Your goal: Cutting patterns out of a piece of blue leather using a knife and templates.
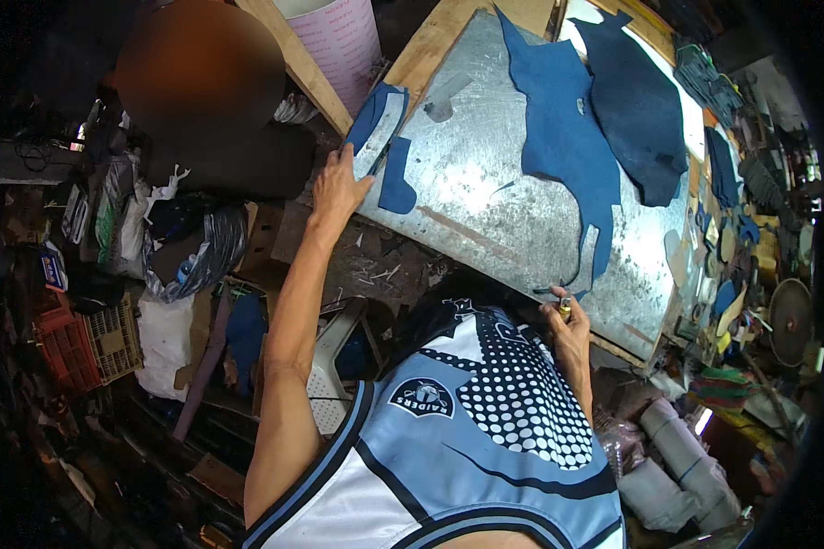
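Note:
At the left edge of the metal-topped table [485, 128], my left hand [339, 188] rests with thumb and fingers apart. Its fingertips touch the corner of a blue cut piece [367, 117] with a pale grey strip-shaped piece [381, 131] beside it. A smaller blue L-shaped cut piece [396, 178] lies just right of that hand. My right hand [569, 328] is closed at the near table edge around a small tool with a brass-coloured part [566, 309]; its dark tip points left. Just beyond it ends the narrow tail of a large blue leather-like sheet [558, 114].
A darker blue hide-shaped sheet [636, 110] lies at the far right of the table. A grey template-like piece [449, 96] sits near the far left edge. Behind stands a white-pink roll [339, 37]. Plastic crates [87, 339] are at left, wrapped rolls [682, 457] at lower right.

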